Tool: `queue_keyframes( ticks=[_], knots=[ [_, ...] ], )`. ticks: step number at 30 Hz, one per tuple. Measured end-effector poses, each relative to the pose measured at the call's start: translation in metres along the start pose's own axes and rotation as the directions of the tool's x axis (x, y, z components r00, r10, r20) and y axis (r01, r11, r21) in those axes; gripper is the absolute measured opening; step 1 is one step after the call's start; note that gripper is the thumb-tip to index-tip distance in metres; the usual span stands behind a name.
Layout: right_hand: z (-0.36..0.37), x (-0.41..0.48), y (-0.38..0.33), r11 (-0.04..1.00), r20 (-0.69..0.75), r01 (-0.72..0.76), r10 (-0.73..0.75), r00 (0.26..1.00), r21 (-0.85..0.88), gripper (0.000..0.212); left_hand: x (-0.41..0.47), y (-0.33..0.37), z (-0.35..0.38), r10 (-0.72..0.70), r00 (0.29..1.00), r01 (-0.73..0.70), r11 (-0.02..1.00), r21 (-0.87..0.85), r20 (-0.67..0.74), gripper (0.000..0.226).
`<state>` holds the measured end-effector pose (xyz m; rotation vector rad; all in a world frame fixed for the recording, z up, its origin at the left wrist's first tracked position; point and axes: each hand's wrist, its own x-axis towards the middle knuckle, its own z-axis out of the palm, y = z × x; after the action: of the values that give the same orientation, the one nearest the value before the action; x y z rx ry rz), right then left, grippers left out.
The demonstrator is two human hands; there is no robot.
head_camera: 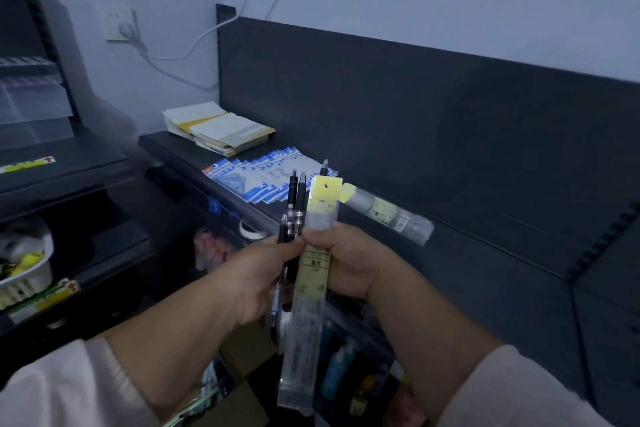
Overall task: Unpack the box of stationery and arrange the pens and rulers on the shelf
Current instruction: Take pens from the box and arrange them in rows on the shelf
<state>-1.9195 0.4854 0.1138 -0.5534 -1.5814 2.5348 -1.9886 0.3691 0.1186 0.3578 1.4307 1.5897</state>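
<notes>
Both hands are full. The left hand [263,274] has its fingers clenched on a bunch of black pens [296,204], tips up. The right hand [349,260] grasps a sleeved ruler [313,288] whose long axis points away at the shelf [450,270]. Its yellow card reads "直尺". Another packed ruler [388,211] lies just beyond, nearer the right hand, so that's the likely spot.

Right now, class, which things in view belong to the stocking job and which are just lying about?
Job: pens in the left hand; packaged ruler in the right hand; second ruler lying on the shelf.
Lying about: blue packets; paper stack; tape roll; wall socket.
</notes>
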Motion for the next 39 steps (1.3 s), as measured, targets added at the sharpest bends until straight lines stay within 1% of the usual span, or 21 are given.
queue_keyframes(
  ticks=[6, 8, 11, 13, 15, 18, 20, 24, 27, 31, 34, 39],
  knots=[
    [-0.029, -0.006, -0.019, 0.999, -0.026, 0.045, -0.045, 0.999, 0.013, 0.024, 0.013, 0.007, 0.035, 0.037, 0.999, -0.036, 0.998, -0.044, 0.018, 0.014],
    [-0.039, -0.006, -0.026, 0.998, -0.033, 0.047, -0.045, 0.998, 0.039, 0.028, 0.021, 0.010, 0.045, 0.044, 0.999, -0.045, 0.998, -0.039, -0.018, 0.014],
    [-0.058, -0.002, -0.039, 0.995, 0.012, 0.050, -0.052, 0.999, 0.084, 0.038, 0.038, 0.015, 0.056, 0.070, 0.994, -0.071, 0.997, -0.008, -0.088, 0.016],
    [-0.074, 0.001, -0.052, 0.990, -0.047, 0.054, -0.049, 0.998, 0.129, 0.032, 0.051, 0.019, 0.062, 0.089, 0.988, -0.085, 0.996, 0.031, -0.129, 0.014],
    [-0.092, 0.003, -0.069, 0.991, -0.126, 0.066, -0.051, 0.991, 0.119, 0.026, 0.065, 0.023, 0.067, 0.095, 0.981, -0.084, 0.994, 0.072, -0.168, 0.013],
    [-0.119, 0.007, -0.094, 0.989, -0.251, 0.092, -0.061, 0.966, 0.116, 0.024, 0.084, 0.026, 0.074, 0.095, 0.971, -0.080, 0.994, 0.080, -0.219, 0.013],
    [-0.137, 0.012, -0.105, 0.992, -0.314, 0.069, -0.034, 0.949, 0.104, 0.026, 0.097, 0.028, 0.080, 0.098, 0.966, -0.081, 0.994, 0.078, -0.239, 0.012],
    [-0.168, 0.025, -0.120, 1.000, -0.383, -0.020, 0.014, 0.924, -0.012, 0.027, 0.120, 0.029, 0.092, 0.100, 0.960, -0.082, 0.993, 0.079, -0.263, 0.012],
    [-0.190, 0.040, -0.126, 0.977, -0.389, -0.088, 0.004, 0.921, -0.196, 0.031, 0.134, 0.028, 0.102, 0.095, 0.959, -0.072, 0.993, 0.096, -0.265, 0.011],
    [-0.215, 0.057, -0.131, 0.889, -0.409, -0.153, -0.042, 0.912, -0.432, 0.028, 0.151, 0.025, 0.108, 0.095, 0.955, -0.062, 0.990, 0.125, -0.280, 0.010],
    [-0.226, 0.070, -0.134, 0.787, -0.409, -0.171, -0.110, 0.906, -0.593, 0.019, 0.159, 0.023, 0.110, 0.095, 0.949, -0.052, 0.988, 0.146, -0.302, 0.013],
    [-0.230, 0.090, -0.131, 0.676, -0.311, -0.159, -0.109, 0.944, -0.719, 0.017, 0.165, 0.023, 0.108, 0.085, 0.939, -0.033, 0.987, 0.157, -0.334, 0.013]
  ],
)
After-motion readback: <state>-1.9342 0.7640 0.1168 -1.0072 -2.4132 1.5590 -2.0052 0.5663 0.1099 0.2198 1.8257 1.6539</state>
